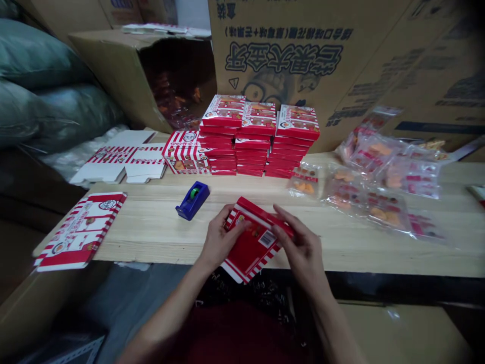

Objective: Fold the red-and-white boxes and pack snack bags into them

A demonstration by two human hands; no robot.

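Note:
A red and white striped carton [252,247] with a barcode is held in the air over the table's front edge. My left hand [222,240] grips its left side, thumb on the printed face. On its right side, my right hand [301,242] pinches the upper right edge between thumb and fingers. Behind the carton, to the left, sits a blue tape dispenser [193,200] with a green core. Stacks of similar red boxes [252,156] stand further back. Clear bags of orange pieces [382,210] lie to the right.
Flat printed cartons [81,230] lie at the left of the wooden table [151,237], with unfolded white card [125,156] behind them. A large cardboard box [341,65] rises along the back. An open box [113,65] and green sacks [41,60] stand back left.

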